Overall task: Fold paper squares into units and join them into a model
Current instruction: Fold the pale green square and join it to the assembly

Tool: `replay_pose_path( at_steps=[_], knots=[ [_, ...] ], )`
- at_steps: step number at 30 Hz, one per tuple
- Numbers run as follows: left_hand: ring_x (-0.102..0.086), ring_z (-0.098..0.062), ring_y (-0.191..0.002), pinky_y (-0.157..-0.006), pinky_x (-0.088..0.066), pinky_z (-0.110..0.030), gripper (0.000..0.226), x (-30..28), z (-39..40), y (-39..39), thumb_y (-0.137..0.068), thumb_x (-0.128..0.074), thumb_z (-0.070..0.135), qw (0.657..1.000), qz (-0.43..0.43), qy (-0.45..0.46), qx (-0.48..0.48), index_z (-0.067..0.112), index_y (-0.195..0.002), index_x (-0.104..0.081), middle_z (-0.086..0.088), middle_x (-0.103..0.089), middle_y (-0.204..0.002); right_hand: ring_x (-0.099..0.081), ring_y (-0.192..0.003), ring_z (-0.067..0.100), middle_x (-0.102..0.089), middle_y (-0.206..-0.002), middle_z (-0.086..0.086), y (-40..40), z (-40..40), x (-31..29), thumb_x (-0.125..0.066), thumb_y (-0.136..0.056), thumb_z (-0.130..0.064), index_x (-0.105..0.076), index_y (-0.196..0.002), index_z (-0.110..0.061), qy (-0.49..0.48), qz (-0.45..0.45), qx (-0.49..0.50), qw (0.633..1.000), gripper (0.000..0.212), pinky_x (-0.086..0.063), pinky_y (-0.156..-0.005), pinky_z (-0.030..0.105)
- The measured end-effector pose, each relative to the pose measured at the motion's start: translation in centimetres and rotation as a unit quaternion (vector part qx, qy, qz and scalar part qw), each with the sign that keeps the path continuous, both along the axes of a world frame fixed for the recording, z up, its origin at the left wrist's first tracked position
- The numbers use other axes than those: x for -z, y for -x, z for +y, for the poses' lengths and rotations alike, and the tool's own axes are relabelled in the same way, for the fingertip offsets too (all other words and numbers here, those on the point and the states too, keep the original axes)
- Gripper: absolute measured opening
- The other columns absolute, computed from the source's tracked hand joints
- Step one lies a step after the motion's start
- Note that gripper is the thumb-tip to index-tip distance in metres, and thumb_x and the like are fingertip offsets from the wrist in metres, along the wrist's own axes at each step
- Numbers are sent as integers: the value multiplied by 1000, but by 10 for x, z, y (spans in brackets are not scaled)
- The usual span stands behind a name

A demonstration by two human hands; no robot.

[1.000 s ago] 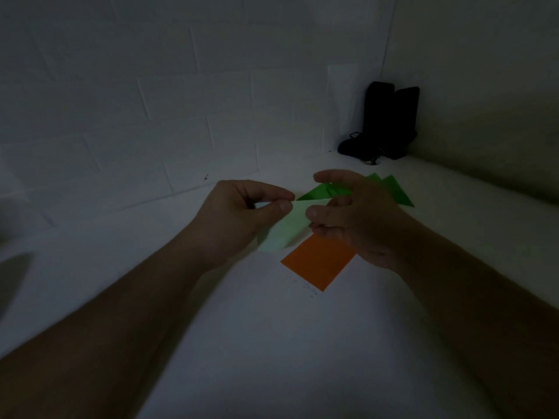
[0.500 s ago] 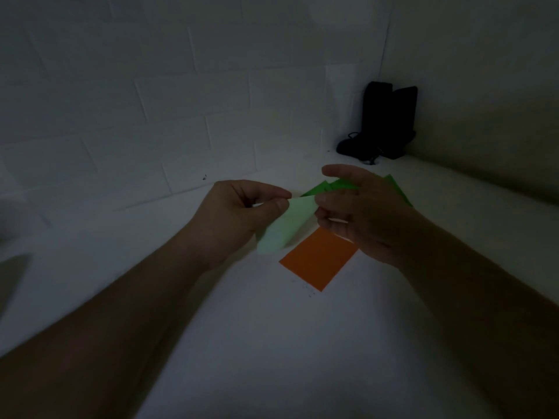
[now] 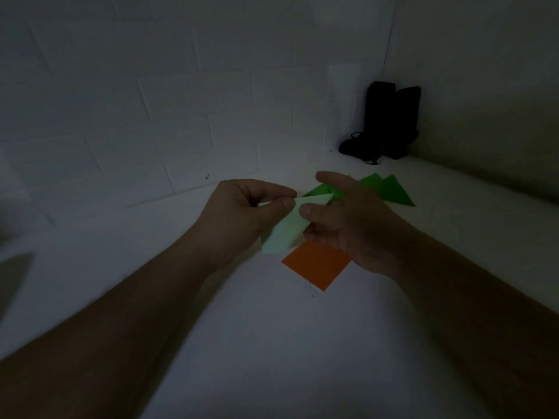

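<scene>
Head view: the orange square (image 3: 317, 264) lies flat nearest, seemingly awaiting folding. Just above it, the left hand (image 3: 242, 216) and right hand (image 3: 348, 219) pinch the pale green paper (image 3: 287, 228), raised for creasing. Beyond it, green units (image 3: 384, 190) lie set aside.

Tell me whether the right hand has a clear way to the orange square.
Probably yes: the orange square lies flat just below the right hand, uncovered, but that hand pinches the pale green paper, as does the left hand.

Pale green paper (image 3: 286, 229) pinched between left hand (image 3: 242, 219) and right hand (image 3: 348, 225), above orange square (image 3: 317, 264)
</scene>
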State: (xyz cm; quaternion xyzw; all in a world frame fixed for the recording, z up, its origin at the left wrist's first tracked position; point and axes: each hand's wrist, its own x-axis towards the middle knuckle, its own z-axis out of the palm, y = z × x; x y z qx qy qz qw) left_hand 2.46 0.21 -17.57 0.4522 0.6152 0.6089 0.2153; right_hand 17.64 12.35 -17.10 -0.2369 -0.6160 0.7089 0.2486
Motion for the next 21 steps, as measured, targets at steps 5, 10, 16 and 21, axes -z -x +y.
replay_pose_path(
  at_steps=[5, 10, 16, 21],
  knots=[
    [-76, -24, -91, -79, -63, -36, 11, 0, 2, -3, -90, -72, 7, 1000, -18, -8, 4, 8, -99, -79, -7, -79, -96, -73, -101, 30, -65, -123, 17, -1, 1, 2, -75, -84, 3, -45, -146, -18, -12, 2, 0, 1000, 71, -62, -82, 45],
    [-76, -28, -92, -79, -62, -40, 11, 0, 4, -4, -90, -72, 5, 997, -70, -21, -8, 8, -98, -79, -12, -79, -98, -72, -104, 32, -63, -128, 17, 0, -1, 3, -74, -85, 1, -39, -149, -25, 4, 7, -23, 1000, 77, -62, -81, 44],
    [-75, -20, -82, -70, -60, -31, 10, -1, 5, -5, -90, -73, 4, 995, -90, -22, -27, 10, -96, -79, -10, -79, -92, -75, -94, 30, -71, -114, 18, -1, -1, 5, -75, -82, 6, -36, -152, -18, -41, -10, -32, 999, 83, -62, -78, 41],
    [-74, -19, -83, -72, -61, -33, 10, 1, 8, -7, -90, -73, 6, 995, -91, -25, -40, 11, -96, -79, -9, -79, -93, -75, -96, 28, -74, -110, 17, 0, -1, 6, -74, -81, 11, -40, -145, -21, -32, -16, -52, 998, 79, -62, -79, 38]
  ],
)
